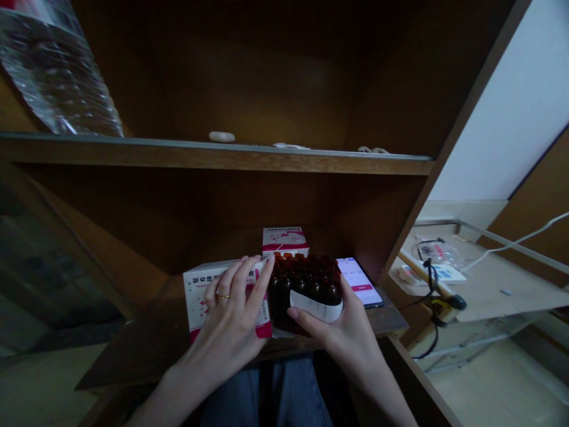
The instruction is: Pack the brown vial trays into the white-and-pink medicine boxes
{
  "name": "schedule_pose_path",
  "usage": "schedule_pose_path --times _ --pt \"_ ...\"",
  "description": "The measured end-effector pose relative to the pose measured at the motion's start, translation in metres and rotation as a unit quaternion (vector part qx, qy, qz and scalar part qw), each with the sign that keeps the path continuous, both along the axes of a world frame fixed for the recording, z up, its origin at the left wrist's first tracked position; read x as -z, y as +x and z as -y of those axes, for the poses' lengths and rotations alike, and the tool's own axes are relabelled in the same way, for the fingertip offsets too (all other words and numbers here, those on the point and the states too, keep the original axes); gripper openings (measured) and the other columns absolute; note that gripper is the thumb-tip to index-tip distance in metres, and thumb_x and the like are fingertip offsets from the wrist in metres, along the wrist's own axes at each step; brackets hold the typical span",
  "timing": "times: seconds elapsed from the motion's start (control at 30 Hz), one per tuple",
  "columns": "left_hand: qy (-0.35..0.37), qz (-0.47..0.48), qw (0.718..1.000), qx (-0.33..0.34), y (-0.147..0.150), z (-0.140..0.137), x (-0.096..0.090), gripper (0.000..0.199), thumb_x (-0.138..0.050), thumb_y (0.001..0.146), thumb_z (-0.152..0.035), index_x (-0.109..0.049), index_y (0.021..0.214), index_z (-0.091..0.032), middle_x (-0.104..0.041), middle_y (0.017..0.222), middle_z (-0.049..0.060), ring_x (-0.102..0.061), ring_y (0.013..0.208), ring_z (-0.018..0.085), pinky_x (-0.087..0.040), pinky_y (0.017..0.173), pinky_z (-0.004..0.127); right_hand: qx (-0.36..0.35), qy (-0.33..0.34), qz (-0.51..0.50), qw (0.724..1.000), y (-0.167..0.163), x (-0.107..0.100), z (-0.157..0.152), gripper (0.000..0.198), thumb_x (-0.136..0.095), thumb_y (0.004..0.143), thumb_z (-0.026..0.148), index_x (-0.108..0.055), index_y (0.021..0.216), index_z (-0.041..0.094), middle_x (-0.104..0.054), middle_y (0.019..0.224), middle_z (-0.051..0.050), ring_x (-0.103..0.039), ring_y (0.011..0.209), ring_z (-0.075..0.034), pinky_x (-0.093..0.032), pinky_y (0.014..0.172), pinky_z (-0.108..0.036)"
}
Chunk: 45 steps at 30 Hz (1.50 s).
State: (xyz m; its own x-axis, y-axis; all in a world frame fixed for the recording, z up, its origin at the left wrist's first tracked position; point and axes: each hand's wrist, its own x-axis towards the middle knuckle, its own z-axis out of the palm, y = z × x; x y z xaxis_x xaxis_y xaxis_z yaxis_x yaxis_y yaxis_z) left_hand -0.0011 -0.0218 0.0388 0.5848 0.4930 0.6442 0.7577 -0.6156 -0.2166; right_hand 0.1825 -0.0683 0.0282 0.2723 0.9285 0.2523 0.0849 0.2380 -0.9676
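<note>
My right hand (344,325) is wrapped round a cluster of dark brown glass vials (306,279), with the thumb on a white paper strip (317,306) at their near side. The cluster sits close against the right end of a white and pink medicine box (198,296) printed with Chinese characters. Over that box lies my left hand (240,299), fingers bent across its face and thumb side at the end by the vials. A ring is on one finger. Whether part of the cluster is inside the box, I cannot tell.
Behind the vials stands a second white and pink box (284,237). A lit phone (360,281) lies to the right on the shelf board. Above runs a glass-topped shelf (222,155), with a clear plastic bottle (57,77) at its left. A side table (489,290) holds cables and a plastic bag.
</note>
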Motion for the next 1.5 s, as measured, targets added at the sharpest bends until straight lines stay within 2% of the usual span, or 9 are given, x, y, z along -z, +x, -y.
schedule_pose_path --times 0.17,0.37,0.53,0.77,0.93,1.1,1.23,1.33,1.5 --pt "-0.027 -0.003 0.999 0.017 -0.003 -0.004 0.003 0.094 -0.059 0.076 -0.017 -0.005 0.154 -0.016 -0.037 0.140 0.023 -0.036 0.133 0.038 -0.026 0.107 0.050 -0.028 -0.010 0.002 1.000 0.005 -0.006 0.000 0.057 -0.085 0.063 0.035 -0.059 0.112 0.024 -0.072 0.112 -0.006 -0.068 0.103 -0.027 -0.054 0.091 -0.042" --pt "-0.032 0.041 0.998 0.022 0.001 -0.004 0.001 0.096 -0.060 0.076 -0.022 -0.005 0.153 -0.016 -0.036 0.142 0.022 -0.035 0.135 0.038 -0.025 0.109 0.050 -0.018 -0.009 -0.068 0.997 -0.002 -0.010 0.001 0.052 -0.084 0.065 0.032 -0.061 0.111 0.021 -0.073 0.108 -0.006 -0.070 0.098 -0.025 -0.056 0.089 -0.037" --pt "-0.014 0.040 0.999 0.033 0.001 -0.004 -0.002 0.094 -0.061 0.076 -0.023 -0.007 0.153 -0.014 -0.038 0.139 0.022 -0.037 0.133 0.038 -0.025 0.109 0.050 -0.052 -0.011 -0.031 0.998 0.002 -0.009 0.001 0.059 -0.085 0.065 0.033 -0.058 0.116 0.022 -0.071 0.115 -0.006 -0.068 0.103 -0.025 -0.054 0.093 -0.038" --pt "0.015 0.021 0.997 0.072 -0.007 -0.004 -0.009 0.089 -0.065 0.077 -0.028 -0.020 0.151 -0.011 -0.040 0.134 0.021 -0.038 0.131 0.036 -0.023 0.111 0.047 -0.126 -0.028 0.027 0.991 0.025 -0.020 0.001 0.059 -0.086 0.065 0.035 -0.059 0.116 0.022 -0.070 0.113 -0.004 -0.066 0.103 -0.024 -0.052 0.095 -0.039" --pt "0.043 0.035 0.996 0.072 -0.006 -0.002 -0.011 0.080 -0.065 0.080 -0.033 -0.028 0.148 -0.014 -0.040 0.133 0.020 -0.038 0.131 0.035 -0.022 0.112 0.048 -0.124 -0.007 0.017 0.992 0.024 -0.017 0.000 0.061 -0.088 0.063 0.033 -0.059 0.116 0.022 -0.069 0.114 -0.004 -0.065 0.105 -0.023 -0.051 0.097 -0.038" --pt "0.056 0.037 0.994 0.084 -0.007 -0.001 -0.010 0.082 -0.065 0.079 -0.028 -0.025 0.150 -0.016 -0.041 0.133 0.019 -0.037 0.131 0.034 -0.022 0.112 0.046 -0.150 0.070 -0.016 0.986 0.019 -0.013 0.001 0.072 -0.087 0.066 0.026 -0.051 0.128 0.030 -0.060 0.131 -0.001 -0.056 0.122 -0.021 -0.045 0.105 -0.033" --pt "0.063 0.032 0.994 0.082 -0.008 -0.001 -0.011 0.085 -0.066 0.079 -0.033 -0.023 0.151 -0.016 -0.041 0.133 0.019 -0.036 0.131 0.034 -0.021 0.112 0.046 -0.131 0.050 -0.018 0.990 0.019 -0.013 0.002 0.060 -0.086 0.066 0.027 -0.057 0.118 0.027 -0.066 0.119 -0.001 -0.062 0.112 -0.021 -0.049 0.100 -0.033" --pt "0.069 0.024 0.993 0.088 -0.008 -0.002 -0.013 0.085 -0.064 0.080 -0.034 -0.022 0.151 -0.013 -0.040 0.132 0.021 -0.037 0.130 0.035 -0.023 0.111 0.047 -0.175 0.033 -0.011 0.984 0.024 -0.016 0.002 0.055 -0.086 0.067 0.025 -0.059 0.114 0.026 -0.068 0.112 -0.002 -0.065 0.105 -0.021 -0.052 0.095 -0.034" --pt "0.072 0.025 0.992 0.099 -0.008 -0.002 -0.014 0.080 -0.062 0.083 -0.036 -0.024 0.150 -0.012 -0.041 0.129 0.021 -0.038 0.129 0.035 -0.024 0.110 0.047 -0.246 0.066 -0.010 0.967 0.033 -0.020 -0.001 0.077 -0.087 0.064 0.019 -0.052 0.131 0.034 -0.058 0.136 -0.001 -0.055 0.125 -0.021 -0.043 0.107 -0.034"
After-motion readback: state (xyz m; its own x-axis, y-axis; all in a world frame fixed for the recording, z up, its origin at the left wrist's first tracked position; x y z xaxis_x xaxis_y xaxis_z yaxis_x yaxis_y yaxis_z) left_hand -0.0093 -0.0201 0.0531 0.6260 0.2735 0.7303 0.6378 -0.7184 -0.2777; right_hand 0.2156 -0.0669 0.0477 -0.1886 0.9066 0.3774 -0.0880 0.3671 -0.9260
